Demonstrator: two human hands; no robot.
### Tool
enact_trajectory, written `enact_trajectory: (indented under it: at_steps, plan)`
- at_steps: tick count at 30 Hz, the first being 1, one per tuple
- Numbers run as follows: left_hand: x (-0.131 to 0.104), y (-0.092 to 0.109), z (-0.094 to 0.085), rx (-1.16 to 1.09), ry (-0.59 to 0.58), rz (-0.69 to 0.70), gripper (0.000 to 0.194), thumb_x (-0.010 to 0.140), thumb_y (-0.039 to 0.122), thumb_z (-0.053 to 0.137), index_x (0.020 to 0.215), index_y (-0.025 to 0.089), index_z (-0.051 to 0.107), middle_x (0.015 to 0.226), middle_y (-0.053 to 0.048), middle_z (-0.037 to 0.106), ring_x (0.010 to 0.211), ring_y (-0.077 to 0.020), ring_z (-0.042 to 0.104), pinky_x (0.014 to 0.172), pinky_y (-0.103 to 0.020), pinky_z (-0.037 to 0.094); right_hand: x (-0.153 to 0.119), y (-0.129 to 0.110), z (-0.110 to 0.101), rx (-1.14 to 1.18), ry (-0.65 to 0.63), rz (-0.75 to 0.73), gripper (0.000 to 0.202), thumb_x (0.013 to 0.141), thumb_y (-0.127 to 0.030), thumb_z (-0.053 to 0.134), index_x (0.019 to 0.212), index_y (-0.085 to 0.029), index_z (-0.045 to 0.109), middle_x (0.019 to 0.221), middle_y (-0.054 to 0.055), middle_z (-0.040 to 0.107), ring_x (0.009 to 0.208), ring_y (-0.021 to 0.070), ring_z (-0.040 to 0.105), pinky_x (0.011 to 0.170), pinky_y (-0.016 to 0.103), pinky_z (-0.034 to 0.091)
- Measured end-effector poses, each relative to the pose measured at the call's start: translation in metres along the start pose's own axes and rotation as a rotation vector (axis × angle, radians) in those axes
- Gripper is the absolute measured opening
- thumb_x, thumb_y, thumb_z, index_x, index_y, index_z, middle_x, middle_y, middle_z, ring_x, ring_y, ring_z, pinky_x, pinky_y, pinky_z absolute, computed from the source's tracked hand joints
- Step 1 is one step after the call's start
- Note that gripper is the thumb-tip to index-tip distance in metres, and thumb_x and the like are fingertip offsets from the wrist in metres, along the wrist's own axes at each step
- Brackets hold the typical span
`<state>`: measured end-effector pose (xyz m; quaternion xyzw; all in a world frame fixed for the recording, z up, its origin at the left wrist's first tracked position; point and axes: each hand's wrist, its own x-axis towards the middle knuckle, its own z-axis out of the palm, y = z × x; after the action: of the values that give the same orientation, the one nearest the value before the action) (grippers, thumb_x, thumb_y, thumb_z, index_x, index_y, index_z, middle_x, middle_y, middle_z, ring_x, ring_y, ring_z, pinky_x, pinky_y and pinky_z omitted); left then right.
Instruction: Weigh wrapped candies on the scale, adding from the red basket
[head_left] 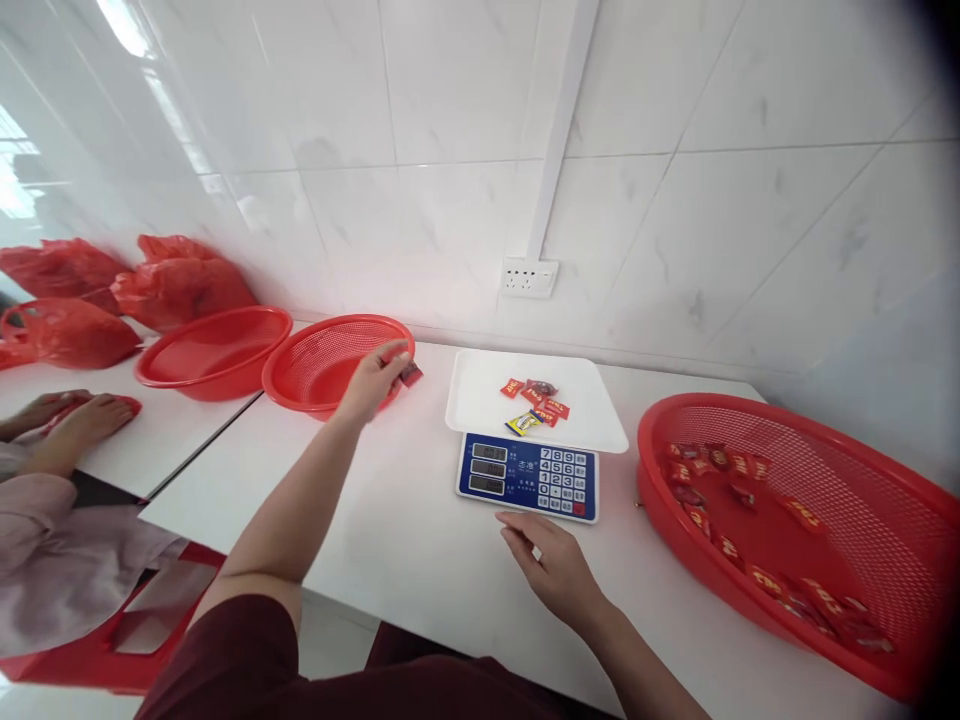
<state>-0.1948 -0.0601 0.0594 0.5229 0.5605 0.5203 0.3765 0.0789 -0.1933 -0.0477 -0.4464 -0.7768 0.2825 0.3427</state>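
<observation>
Right hand [551, 568] in front of scale [527, 478], fingers narrowly parted. Left hand [373, 382] left of scale, fingers pinching dark-red packet [412, 375]. Wrapped pieces [556, 406] on scale's tray [476, 392].

Scale [476, 492] keys [556, 480] read 0–9, beside apparently "志准"; red wrappers' [553, 407] yellow lettering is blurred.

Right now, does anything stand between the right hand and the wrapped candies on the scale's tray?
The blue scale panel and the near rim of the white tray lie between the right hand and the wrapped candies; nothing else visible does.
</observation>
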Motion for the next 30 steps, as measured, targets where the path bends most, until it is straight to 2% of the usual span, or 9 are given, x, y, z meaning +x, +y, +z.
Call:
enact_trajectory:
  at_steps: [2, 5, 9, 12, 16, 19, 22, 26, 30]
  plan:
    - [0.021, -0.001, -0.025, 0.274, 0.087, 0.036, 0.048, 0.082, 0.041, 0.057, 0.124, 0.02, 0.053, 0.082, -0.004, 0.067, 0.074, -0.0144, 0.06, 0.067, -0.025, 0.046, -0.004, 0.001, 0.001, -0.008, -0.023, 0.019, 0.028, 0.09, -0.029, 0.043, 0.101, -0.022, 0.068, 0.084, 0.007, 0.07, 0.075, 0.0216, 0.065, 0.065, 0.033, 0.054]
    - [0.042, -0.011, -0.052, 0.613, 0.124, -0.02, 0.052, 0.084, 0.049, 0.052, 0.127, 0.019, 0.049, 0.114, -0.012, 0.064, 0.105, -0.0247, 0.056, 0.087, -0.035, 0.044, -0.005, 0.0, 0.002, -0.009, -0.036, 0.033, 0.029, 0.09, -0.029, 0.043, 0.101, -0.022, 0.068, 0.083, 0.007, 0.07, 0.073, 0.0213, 0.065, 0.063, 0.033, 0.053]
    - [0.054, -0.025, -0.057, 0.87, 0.104, -0.053, 0.053, 0.089, 0.05, 0.044, 0.126, 0.012, 0.048, 0.143, -0.02, 0.039, 0.13, -0.0383, 0.034, 0.097, -0.05, 0.035, -0.006, 0.001, 0.002, -0.008, -0.048, 0.036, 0.029, 0.09, -0.028, 0.042, 0.102, -0.022, 0.068, 0.085, 0.007, 0.071, 0.074, 0.0205, 0.065, 0.064, 0.033, 0.053]
    - [0.052, -0.028, -0.026, 0.913, 0.006, 0.07, 0.044, 0.09, 0.045, 0.043, 0.122, 0.015, 0.052, 0.141, -0.014, 0.045, 0.133, -0.0339, 0.031, 0.103, -0.048, 0.031, -0.008, 0.006, 0.006, -0.015, -0.069, 0.037, 0.031, 0.09, -0.028, 0.041, 0.103, -0.02, 0.068, 0.087, 0.007, 0.071, 0.074, 0.0198, 0.065, 0.066, 0.033, 0.053]
    - [0.03, -0.022, 0.051, 0.838, -0.268, 0.307, 0.033, 0.088, 0.039, 0.047, 0.112, 0.019, 0.06, 0.118, -0.008, 0.064, 0.112, -0.0224, 0.055, 0.097, -0.034, 0.042, -0.015, 0.015, 0.018, -0.013, -0.132, 0.081, 0.032, 0.089, -0.027, 0.042, 0.104, -0.018, 0.068, 0.09, 0.008, 0.072, 0.074, 0.0196, 0.065, 0.07, 0.034, 0.053]
    - [0.007, -0.016, 0.108, 0.847, -0.526, 0.451, 0.035, 0.085, 0.043, 0.05, 0.112, 0.022, 0.059, 0.108, -0.005, 0.067, 0.107, -0.0225, 0.056, 0.09, -0.034, 0.046, -0.022, 0.024, 0.028, 0.003, -0.167, 0.104, 0.032, 0.088, -0.025, 0.043, 0.103, -0.017, 0.07, 0.093, 0.009, 0.073, 0.081, 0.0221, 0.067, 0.076, 0.036, 0.053]
    - [-0.004, -0.014, 0.146, 0.938, -0.65, 0.504, 0.037, 0.085, 0.041, 0.05, 0.117, 0.024, 0.054, 0.115, -0.006, 0.063, 0.111, -0.0257, 0.054, 0.086, -0.037, 0.048, -0.026, 0.031, 0.033, 0.055, -0.15, 0.145, 0.032, 0.087, -0.025, 0.043, 0.101, -0.017, 0.071, 0.095, 0.009, 0.073, 0.087, 0.0233, 0.067, 0.079, 0.037, 0.052]
    - [0.0, -0.014, 0.165, 1.019, -0.689, 0.449, 0.038, 0.08, 0.03, 0.053, 0.117, 0.024, 0.053, 0.113, -0.007, 0.063, 0.102, -0.026, 0.059, 0.08, -0.036, 0.049, -0.026, 0.035, 0.033, 0.159, -0.088, 0.236, 0.03, 0.085, -0.025, 0.046, 0.1, -0.016, 0.071, 0.096, 0.009, 0.072, 0.088, 0.0233, 0.066, 0.078, 0.035, 0.052]
    - [0.019, -0.008, 0.144, 0.979, -0.504, 0.437, 0.041, 0.079, 0.021, 0.05, 0.12, 0.027, 0.051, 0.114, -0.005, 0.061, 0.099, -0.0228, 0.06, 0.079, -0.032, 0.049, -0.025, 0.036, 0.031, 0.214, -0.066, 0.282, 0.029, 0.084, -0.025, 0.047, 0.098, -0.018, 0.071, 0.096, 0.008, 0.072, 0.088, 0.0234, 0.066, 0.079, 0.035, 0.052]
